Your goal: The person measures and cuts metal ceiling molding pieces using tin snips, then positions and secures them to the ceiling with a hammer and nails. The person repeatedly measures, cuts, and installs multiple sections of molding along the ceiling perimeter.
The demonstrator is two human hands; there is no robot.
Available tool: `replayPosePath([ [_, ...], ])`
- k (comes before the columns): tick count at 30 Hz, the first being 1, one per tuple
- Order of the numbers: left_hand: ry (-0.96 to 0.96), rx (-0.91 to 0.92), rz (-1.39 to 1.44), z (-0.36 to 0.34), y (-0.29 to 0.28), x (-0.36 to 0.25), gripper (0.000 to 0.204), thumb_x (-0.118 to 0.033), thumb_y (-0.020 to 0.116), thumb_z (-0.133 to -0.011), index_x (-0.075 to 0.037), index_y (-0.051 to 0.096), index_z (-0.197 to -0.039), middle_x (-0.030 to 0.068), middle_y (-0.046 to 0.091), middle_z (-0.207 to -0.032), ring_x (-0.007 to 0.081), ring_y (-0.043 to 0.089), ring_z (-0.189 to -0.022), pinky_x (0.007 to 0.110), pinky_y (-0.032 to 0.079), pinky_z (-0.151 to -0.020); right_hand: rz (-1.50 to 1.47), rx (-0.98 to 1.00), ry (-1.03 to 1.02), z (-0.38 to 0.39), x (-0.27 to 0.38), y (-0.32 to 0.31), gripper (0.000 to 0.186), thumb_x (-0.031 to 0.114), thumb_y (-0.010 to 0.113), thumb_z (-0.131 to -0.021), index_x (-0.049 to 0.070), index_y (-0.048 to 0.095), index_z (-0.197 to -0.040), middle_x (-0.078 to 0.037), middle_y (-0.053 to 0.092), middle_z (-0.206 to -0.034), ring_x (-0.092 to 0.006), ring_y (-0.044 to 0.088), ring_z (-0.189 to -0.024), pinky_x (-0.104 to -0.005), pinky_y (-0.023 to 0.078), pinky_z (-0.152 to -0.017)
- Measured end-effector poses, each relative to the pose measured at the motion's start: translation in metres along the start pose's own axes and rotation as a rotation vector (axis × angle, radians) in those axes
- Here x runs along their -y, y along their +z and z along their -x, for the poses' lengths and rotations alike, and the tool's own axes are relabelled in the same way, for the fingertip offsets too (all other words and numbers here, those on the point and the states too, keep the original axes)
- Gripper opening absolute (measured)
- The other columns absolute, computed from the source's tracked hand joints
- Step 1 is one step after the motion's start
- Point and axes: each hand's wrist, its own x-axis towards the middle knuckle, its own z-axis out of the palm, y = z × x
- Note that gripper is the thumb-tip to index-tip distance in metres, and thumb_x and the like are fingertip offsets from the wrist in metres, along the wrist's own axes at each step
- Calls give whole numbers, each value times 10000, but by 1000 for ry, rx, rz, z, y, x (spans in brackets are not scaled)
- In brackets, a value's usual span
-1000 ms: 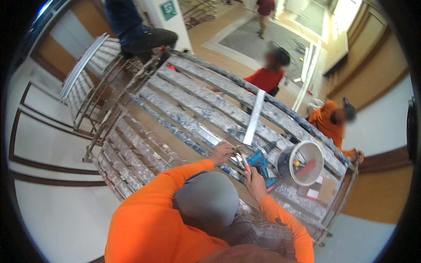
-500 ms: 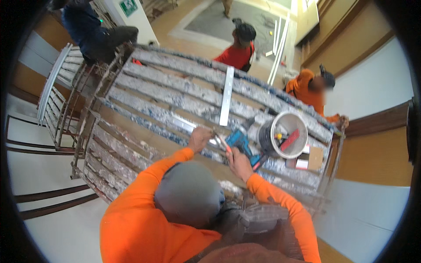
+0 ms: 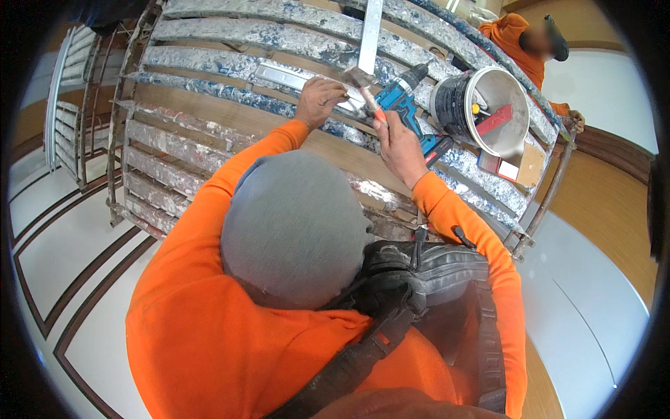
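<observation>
My right hand [image 3: 403,149] is closed round the orange handle of a hammer [image 3: 379,114]. The hammer's head is over the end of a light metal profile [image 3: 278,75], just right of my other hand. My left hand [image 3: 320,102] has its fingers bent down over that profile, which lies along a paint-spattered plank; whether a small piece is also in the fingertips is hidden. A blue cordless drill [image 3: 401,94] lies beside my right hand. Beyond the hammer, a flat silver bar [image 3: 370,36] lies across the slats.
The slatted platform [image 3: 230,33] has gaps between its planks. A bucket [image 3: 453,112] of tools and a small cardboard box [image 3: 532,165] stand at the right. A person in orange [image 3: 513,38] is at the far right, one hand on the frame. A rounded grey cloth shape [image 3: 293,223] lies between my arms.
The view has tipped down and closer, so the platform sits higher in the picture and other people have left it. The hammer stays in my right hand, the left over the profile.
</observation>
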Motion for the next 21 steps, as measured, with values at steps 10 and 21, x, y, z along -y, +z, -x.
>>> replayPosePath([
  [10, 9, -21, -14, -7, -5, -10, 110, -131, 770, -844, -120, 783, -953, 32, 771, -1065, 249, 682, -1095, 452, 432, -1069, -87, -120, -127, 6, 14, -5, 247, 246, 557, -1061, 26, 496, -1155, -268, 661, -794, -491, 659, -721, -571, 513, -616],
  [21, 23, 11, -25, -8, -7, -10, 111, -144, 710, -896, -148, 790, -972, 8, 767, -1091, 229, 680, -1096, 436, 418, -1081, -41, -73, -20, 10, -1, 2, 220, 242, 565, -1059, 48, 484, -1124, -293, 658, -825, -524, 648, -771, -592, 513, -638],
])
